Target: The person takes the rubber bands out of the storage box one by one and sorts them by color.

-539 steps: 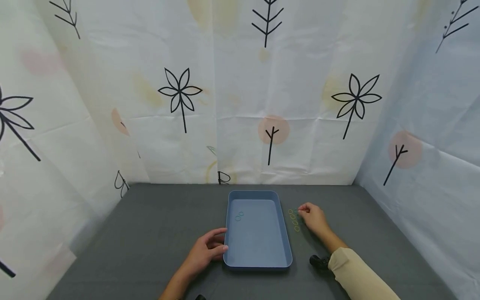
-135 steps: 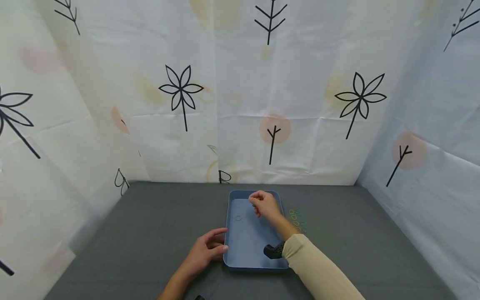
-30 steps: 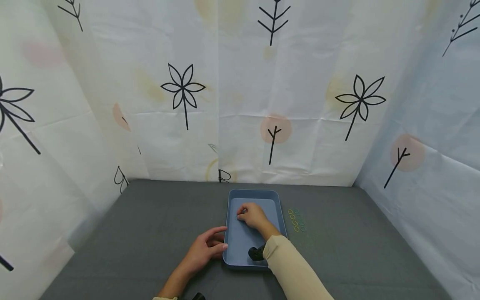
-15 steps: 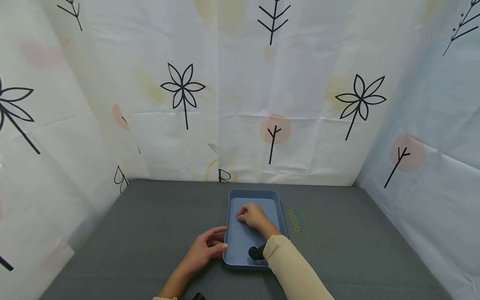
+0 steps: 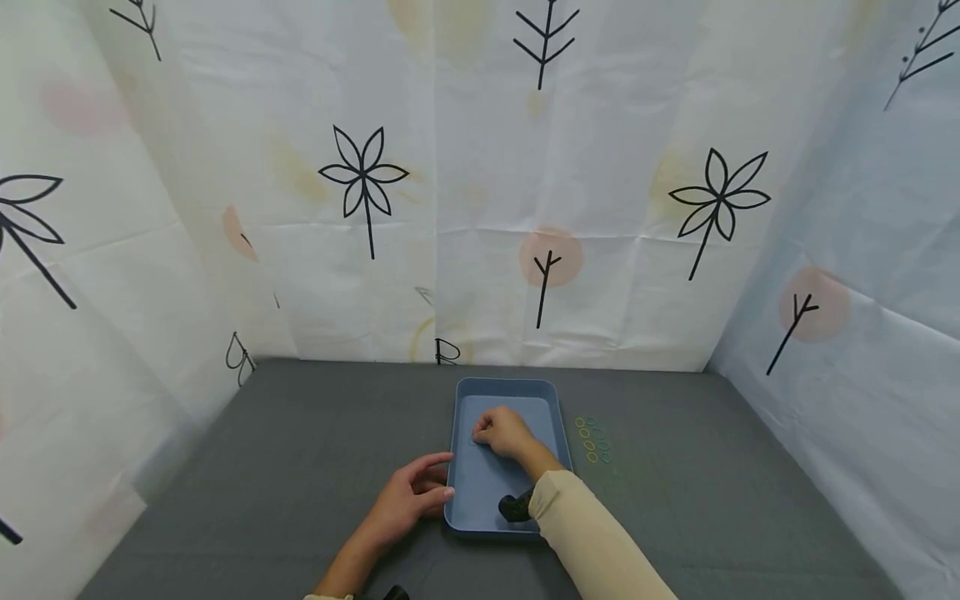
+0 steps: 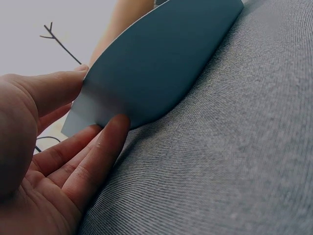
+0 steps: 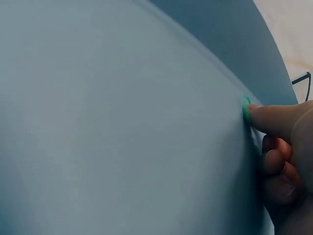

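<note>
A blue rectangular tray (image 5: pixel 501 517) lies on the grey cloth. My right hand (image 5: pixel 504 431) is inside it, near the left wall, with fingertips at the tray floor. In the right wrist view its thumb and a finger pinch a thin green rubber band (image 7: pixel 246 110), partly hidden behind the thumb tip. My left hand (image 5: pixel 414 492) rests against the tray's left side. In the left wrist view, its thumb touches the rim while the other fingers lie relaxed along the outer wall (image 6: pixel 156 63).
Right of the tray, several yellow rubber bands (image 5: pixel 584 433) lie in a column. Beside them runs a column of several green rubber bands (image 5: pixel 603 445). A patterned white backdrop (image 5: pixel 480 292) stands behind and at both sides of the grey cloth (image 5: pixel 337 417).
Since the oldest frame, one green band has left the tray and the green column has grown. My right hand moved from the columns into the tray; over the last second both hands stay put.
</note>
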A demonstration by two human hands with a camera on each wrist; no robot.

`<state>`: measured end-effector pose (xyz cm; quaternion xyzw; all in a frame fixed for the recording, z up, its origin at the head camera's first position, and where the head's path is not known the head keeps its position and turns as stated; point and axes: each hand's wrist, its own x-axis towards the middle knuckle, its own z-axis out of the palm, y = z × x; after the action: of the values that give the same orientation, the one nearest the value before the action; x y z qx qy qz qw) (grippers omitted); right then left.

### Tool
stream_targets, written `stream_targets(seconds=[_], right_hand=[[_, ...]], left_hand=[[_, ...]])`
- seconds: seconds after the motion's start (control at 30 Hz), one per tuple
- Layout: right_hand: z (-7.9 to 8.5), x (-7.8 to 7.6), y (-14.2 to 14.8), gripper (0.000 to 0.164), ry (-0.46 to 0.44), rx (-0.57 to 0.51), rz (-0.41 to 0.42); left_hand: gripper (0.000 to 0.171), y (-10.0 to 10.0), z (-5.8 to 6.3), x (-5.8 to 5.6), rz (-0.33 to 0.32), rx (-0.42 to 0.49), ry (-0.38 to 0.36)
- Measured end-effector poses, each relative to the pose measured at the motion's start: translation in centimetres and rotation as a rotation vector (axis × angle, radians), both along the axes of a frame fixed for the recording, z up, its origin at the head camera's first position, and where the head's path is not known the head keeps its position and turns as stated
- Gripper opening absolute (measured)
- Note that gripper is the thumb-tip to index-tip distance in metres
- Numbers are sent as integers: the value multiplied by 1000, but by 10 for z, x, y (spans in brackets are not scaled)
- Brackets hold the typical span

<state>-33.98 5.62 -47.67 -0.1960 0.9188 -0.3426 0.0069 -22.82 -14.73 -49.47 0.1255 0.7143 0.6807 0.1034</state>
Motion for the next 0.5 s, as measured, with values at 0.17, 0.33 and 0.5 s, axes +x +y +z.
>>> stream_targets(seconds=[0.17, 0.33, 0.5], right_hand=[[1, 1, 2, 7, 15, -18, 38], [6, 3, 5, 7, -10, -35, 83], [11, 4, 10, 5, -17, -57, 132]], left_hand=[[56, 0, -1, 0, 2, 7, 13], [56, 2, -1, 1, 1, 15, 16], [56, 3, 0, 1, 10, 14, 7]])
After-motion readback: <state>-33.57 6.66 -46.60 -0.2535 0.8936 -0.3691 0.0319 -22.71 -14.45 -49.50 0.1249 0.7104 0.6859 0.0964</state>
